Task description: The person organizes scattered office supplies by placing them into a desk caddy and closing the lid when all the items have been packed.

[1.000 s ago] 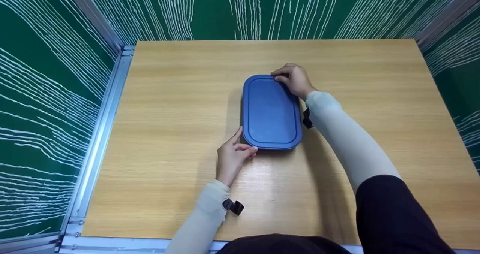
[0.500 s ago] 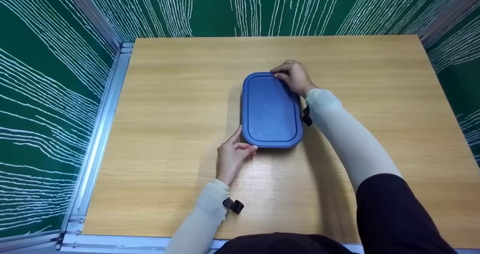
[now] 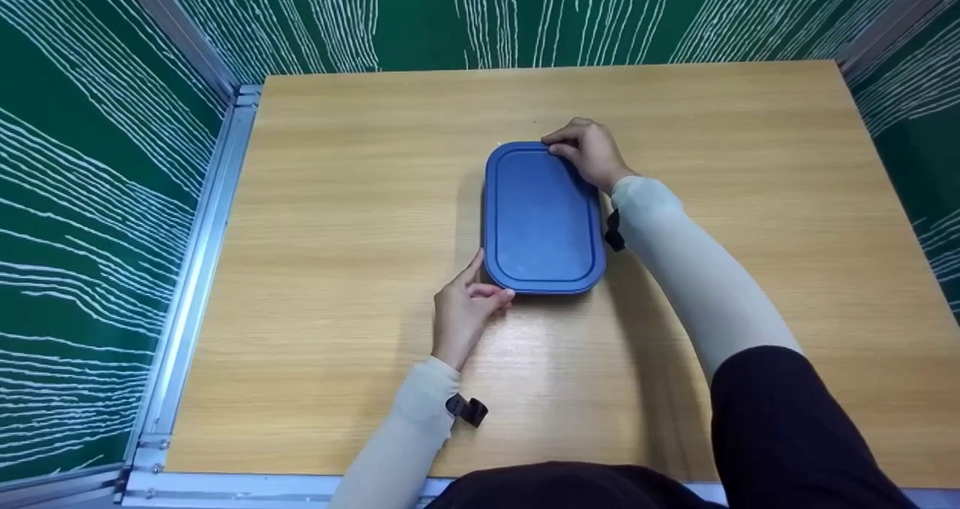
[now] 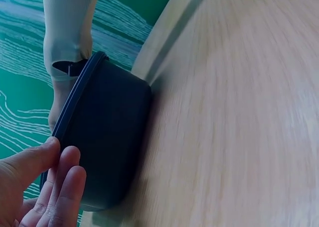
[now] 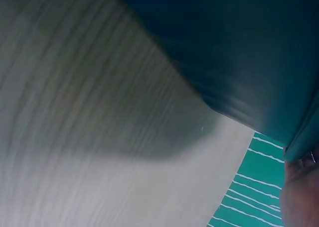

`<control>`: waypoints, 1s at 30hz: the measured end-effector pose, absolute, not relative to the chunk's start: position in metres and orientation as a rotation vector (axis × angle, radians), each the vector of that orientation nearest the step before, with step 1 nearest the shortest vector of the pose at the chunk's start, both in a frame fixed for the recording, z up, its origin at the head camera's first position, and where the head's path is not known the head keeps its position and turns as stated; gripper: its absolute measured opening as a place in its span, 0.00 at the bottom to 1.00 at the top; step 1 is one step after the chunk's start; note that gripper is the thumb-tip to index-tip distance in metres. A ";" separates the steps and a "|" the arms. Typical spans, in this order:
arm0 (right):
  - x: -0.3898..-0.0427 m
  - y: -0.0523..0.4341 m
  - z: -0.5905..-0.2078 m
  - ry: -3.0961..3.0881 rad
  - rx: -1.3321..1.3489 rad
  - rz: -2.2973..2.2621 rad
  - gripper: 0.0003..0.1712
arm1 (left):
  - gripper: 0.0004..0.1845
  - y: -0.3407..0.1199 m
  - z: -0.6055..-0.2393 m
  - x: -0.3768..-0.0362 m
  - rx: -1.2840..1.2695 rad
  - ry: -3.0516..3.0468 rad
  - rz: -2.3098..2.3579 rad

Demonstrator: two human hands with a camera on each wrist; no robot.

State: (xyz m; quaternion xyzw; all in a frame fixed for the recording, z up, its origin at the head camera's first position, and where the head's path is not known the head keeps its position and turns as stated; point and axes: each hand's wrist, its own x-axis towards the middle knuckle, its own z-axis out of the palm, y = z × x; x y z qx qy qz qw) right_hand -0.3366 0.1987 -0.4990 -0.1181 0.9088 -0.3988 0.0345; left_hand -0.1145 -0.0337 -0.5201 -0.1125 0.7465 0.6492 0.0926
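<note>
A blue rectangular food container (image 3: 546, 220) with its lid on rests on the wooden table. At its near left corner, my left hand (image 3: 466, 310) holds the lid's rim between thumb and fingers. The left wrist view shows that thumb (image 4: 42, 155) at the lid edge, with fingertips under it against the container's dark side wall (image 4: 107, 122). Across the far edge, my right hand (image 3: 592, 152) pinches the rim, thumb over the lid. The right wrist view catches mostly the container's side (image 5: 239, 53) and part of that hand (image 5: 301, 197) at the lower right.
The wooden table (image 3: 337, 194) is bordered by a metal frame (image 3: 202, 231) on the left and front. Green panels (image 3: 420, 21) with white streaks stand along the back and sides. Black wrist cameras (image 3: 469, 411) are strapped to both forearms.
The head view has tilted slightly, so the table's back edge sits higher in it. Both hands keep the same hold on the container's rim.
</note>
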 end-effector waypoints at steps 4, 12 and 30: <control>-0.336 0.199 -0.501 2.826 -0.373 -1.232 0.14 | 0.46 -0.033 -0.521 -0.114 -0.330 2.228 1.934; -0.329 0.198 -0.506 2.907 -0.366 -1.138 0.16 | 0.43 -0.041 -0.514 -0.117 -0.131 2.480 1.684; -0.282 0.190 -0.513 2.996 -0.485 -0.937 0.33 | 0.43 -0.013 -0.510 -0.266 0.311 2.878 0.733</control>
